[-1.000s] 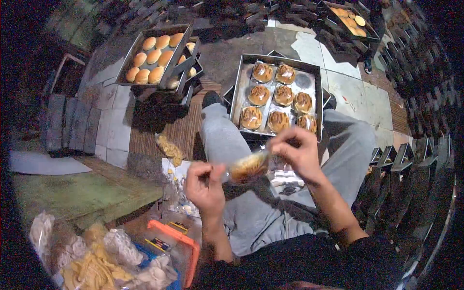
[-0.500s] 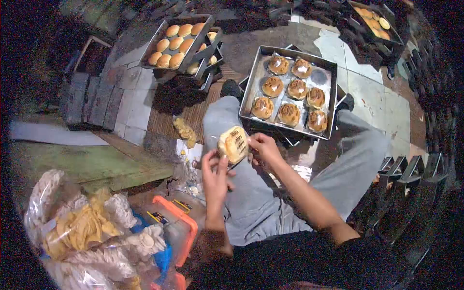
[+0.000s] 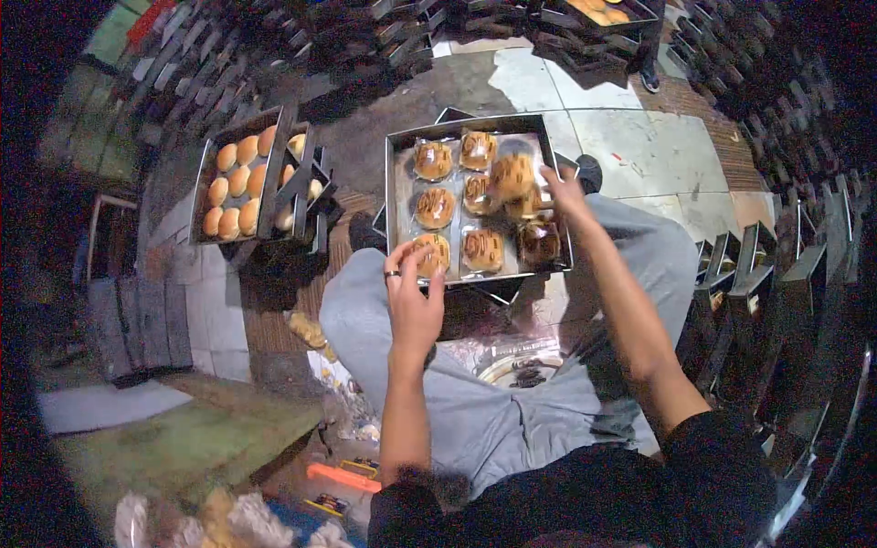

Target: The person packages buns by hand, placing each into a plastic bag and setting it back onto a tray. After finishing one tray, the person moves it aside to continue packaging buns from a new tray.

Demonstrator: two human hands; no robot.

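The person is sitting with grey-trousered legs spread, and a metal tray (image 3: 395,205) of wrapped buns is resting between the knees, its near rim just above the left hand (image 3: 413,301). That hand is curling over the near-left bun (image 3: 433,248), fingertips touching its wrapper at the tray's front edge; whether it is gripping is unclear. The right hand (image 3: 559,187) is reaching over the tray's right side, fingers closing on a wrapped bun (image 3: 513,173) that is sitting above the others, near the far right rim. Buns are filling nearly the whole tray, leaving a little bare metal along the left wall. A second tray (image 3: 199,196) of plain rolls (image 3: 228,187) is lying well apart to the left. Pale floor tiles (image 3: 639,137) are lying open beyond the right arm, while dark stacked racks (image 3: 776,265) are crowding the right edge.
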